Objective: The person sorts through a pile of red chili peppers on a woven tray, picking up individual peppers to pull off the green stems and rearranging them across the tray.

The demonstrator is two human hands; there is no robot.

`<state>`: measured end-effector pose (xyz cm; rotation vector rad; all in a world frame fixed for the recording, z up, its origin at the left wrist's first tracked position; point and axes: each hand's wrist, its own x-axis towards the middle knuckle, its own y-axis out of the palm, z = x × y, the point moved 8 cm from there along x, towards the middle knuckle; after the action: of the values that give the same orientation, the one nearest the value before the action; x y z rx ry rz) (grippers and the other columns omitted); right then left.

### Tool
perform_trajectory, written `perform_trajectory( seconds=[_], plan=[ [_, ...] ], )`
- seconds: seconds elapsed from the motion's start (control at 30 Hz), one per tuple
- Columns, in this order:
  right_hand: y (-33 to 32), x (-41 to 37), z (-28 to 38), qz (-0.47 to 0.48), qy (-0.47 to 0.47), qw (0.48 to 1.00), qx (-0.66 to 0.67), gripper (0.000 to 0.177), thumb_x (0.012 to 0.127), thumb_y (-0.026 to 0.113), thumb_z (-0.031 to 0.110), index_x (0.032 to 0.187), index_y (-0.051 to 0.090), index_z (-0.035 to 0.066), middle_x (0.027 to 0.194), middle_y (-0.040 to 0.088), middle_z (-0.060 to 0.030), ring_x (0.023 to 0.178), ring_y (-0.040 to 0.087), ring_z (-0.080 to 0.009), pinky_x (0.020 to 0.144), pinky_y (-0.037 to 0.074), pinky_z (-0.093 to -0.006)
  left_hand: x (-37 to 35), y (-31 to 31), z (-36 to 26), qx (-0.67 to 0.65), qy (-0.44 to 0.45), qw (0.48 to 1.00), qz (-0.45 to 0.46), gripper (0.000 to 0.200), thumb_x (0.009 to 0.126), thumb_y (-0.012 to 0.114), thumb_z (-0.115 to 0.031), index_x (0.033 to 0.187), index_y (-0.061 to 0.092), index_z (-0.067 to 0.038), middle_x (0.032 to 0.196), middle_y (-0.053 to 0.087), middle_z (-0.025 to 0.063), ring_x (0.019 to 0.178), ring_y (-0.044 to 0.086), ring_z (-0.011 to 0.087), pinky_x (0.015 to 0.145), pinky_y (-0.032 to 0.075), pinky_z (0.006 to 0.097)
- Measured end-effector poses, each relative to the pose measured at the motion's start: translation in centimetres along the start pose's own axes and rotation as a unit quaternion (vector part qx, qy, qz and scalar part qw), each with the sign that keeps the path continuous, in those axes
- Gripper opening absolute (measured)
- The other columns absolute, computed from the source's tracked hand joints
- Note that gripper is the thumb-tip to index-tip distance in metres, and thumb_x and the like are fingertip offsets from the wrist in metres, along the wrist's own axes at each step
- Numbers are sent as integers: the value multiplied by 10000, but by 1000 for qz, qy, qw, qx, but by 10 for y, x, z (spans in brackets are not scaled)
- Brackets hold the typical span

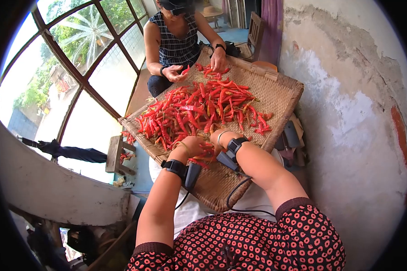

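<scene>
Fingers among chillies | woven tray | co-worker's hands opposite

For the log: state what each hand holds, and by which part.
Left hand seems closed on a few red chillies, the gripped part hidden. Right hand rests in the pile: cannot tell.

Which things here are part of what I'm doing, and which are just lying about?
In hand: red chilies; woven tray under them; left hand, curled on a few; right hand, in the pile; co-worker's hands at the far edge.
Lying about: wooden stool; black umbrella on the ledge; chair behind; dark items beside the tray.
</scene>
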<state>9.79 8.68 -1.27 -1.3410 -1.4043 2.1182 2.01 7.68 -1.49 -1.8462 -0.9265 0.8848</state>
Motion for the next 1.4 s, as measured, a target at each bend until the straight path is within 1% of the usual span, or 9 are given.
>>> perform_trajectory(
  seconds=[0.4,0.53,0.6,0.73,0.8,0.93,1.07,1.23,1.4],
  plan=[
    [-15,5,-34,-54,-25,967,247,197,773,553,172,911,612,44,878,607,-136,780,592,-259,668,449,-381,-32,-16,5,-109,-68,969,-212,236,712,622,-92,936,598,-20,683,602,53,608,566,115,552,454,251],
    [-12,25,-45,-56,-59,964,252,183,765,548,201,764,604,27,614,572,-68,581,560,-181,568,435,-332,-31,0,47,-342,-193,888,-241,281,742,613,-155,975,578,-2,732,622,65,676,588,148,611,469,263],
    [-31,11,-49,-110,-88,948,286,192,772,539,201,753,606,23,607,573,-54,544,557,-151,522,445,-305,-39,-27,46,-280,-141,863,-397,293,766,603,-136,1012,549,15,795,598,41,688,554,94,611,458,226],
    [-51,9,-87,-249,-88,695,669,232,824,505,233,847,602,23,589,568,-31,475,527,-98,482,447,-276,-43,-23,61,-278,-192,869,-360,305,771,593,-165,1013,551,15,823,615,73,716,573,120,641,458,235],
    [-57,6,-104,-369,-13,652,662,245,831,500,233,859,596,9,583,568,-32,487,532,-102,489,443,-269,-43,-21,62,-263,-198,875,-356,303,765,597,-175,996,560,17,812,619,80,717,580,130,646,461,244],
    [-55,10,-77,-293,51,848,438,238,784,552,252,826,626,30,646,601,-67,521,562,-142,547,458,-290,-40,-19,54,-228,-191,900,-319,298,742,609,-195,946,583,21,802,628,106,721,597,164,659,468,276],
    [-13,49,-32,-136,-55,977,156,234,729,627,202,927,622,78,842,630,-88,816,600,-217,726,470,-344,-32,-6,56,-222,-182,924,-254,303,692,602,-255,891,617,-27,845,612,166,804,589,284,719,460,353],
    [-2,26,7,-31,28,993,-108,286,719,570,66,1004,543,63,987,582,-160,993,536,-291,787,457,-377,-28,-3,43,-118,-178,960,-181,260,677,599,-247,878,637,-85,882,612,147,852,582,286,763,456,360],
    [6,14,3,-76,15,997,-29,357,705,631,209,1024,521,93,1011,569,-142,963,539,-301,799,435,-388,-16,7,44,-89,-139,979,-119,239,692,574,-256,863,642,-104,899,612,136,867,581,283,772,458,355]
  ],
)
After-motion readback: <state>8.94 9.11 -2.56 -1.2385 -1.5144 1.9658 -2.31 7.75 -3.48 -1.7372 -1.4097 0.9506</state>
